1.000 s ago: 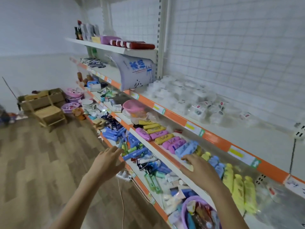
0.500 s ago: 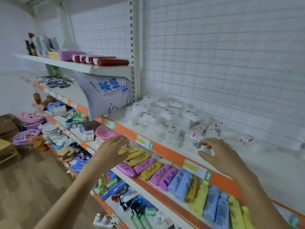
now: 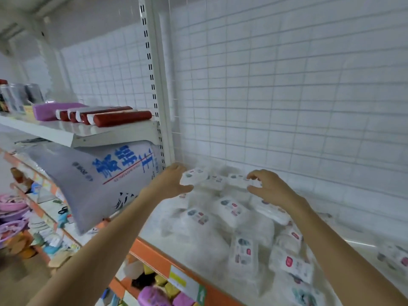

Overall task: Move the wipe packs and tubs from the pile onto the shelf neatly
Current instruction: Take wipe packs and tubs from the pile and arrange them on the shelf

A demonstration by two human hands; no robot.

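Beyond the fingertips of the left hand [image 3: 171, 184], at the back of the shelf [image 3: 154, 219], lies a white wipe pack [image 3: 194, 176]; that hand is spread and slack, thumb under the pack's near left corner, not yet closed on it. Just right of it a second wipe pack [image 3: 239, 181] lies with its long axis running left to right, and the right hand [image 3: 268, 188] arches over its right end, fingers curled at the top edge. Blur keeps me from telling whether they pinch it or only touch. Below and between both wrists the pile [image 3: 234, 226] spreads toward the shelf's orange front edge. Each hand has its own pack nearest, so neither need cross over.
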